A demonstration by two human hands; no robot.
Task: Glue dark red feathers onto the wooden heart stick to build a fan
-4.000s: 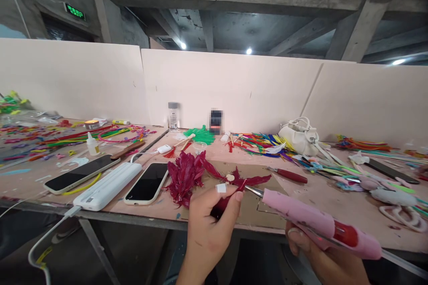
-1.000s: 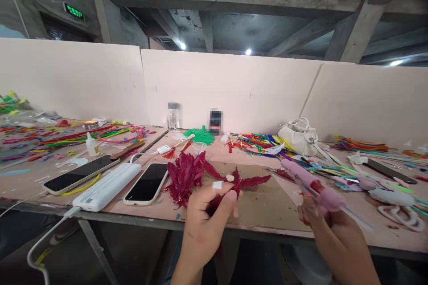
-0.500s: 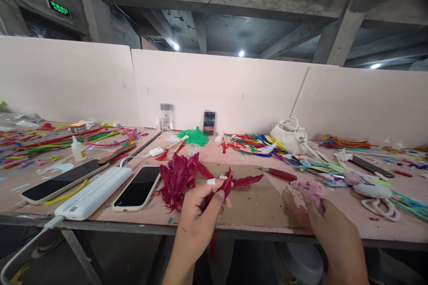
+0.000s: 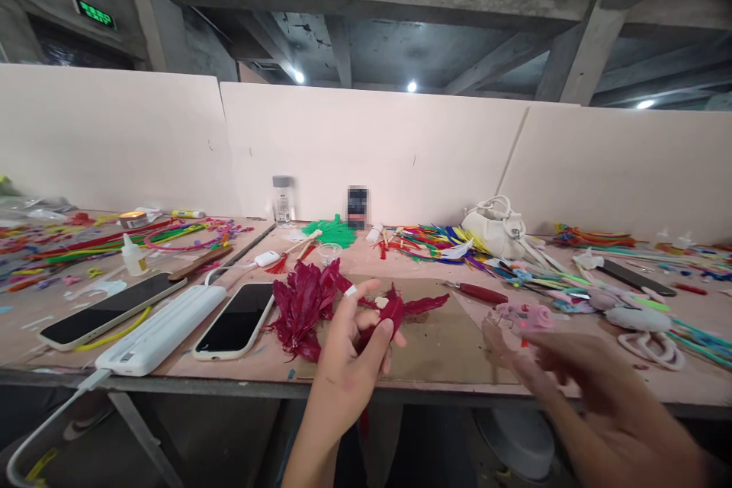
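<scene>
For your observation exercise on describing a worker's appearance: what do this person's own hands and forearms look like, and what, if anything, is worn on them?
Both forearms are bare, with no sleeves, gloves, watch or bracelets in view. The left hand has a small white strip, like tape or a plaster, wrapped round the index finger near its tip. The right hand is motion-blurred, so any detail on its fingers cannot be made out; nothing worn shows on it.

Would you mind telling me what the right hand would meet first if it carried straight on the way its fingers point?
Most likely the pink glue gun lying on the table: the right hand is open and points at it, though blur makes depth uncertain.
</scene>
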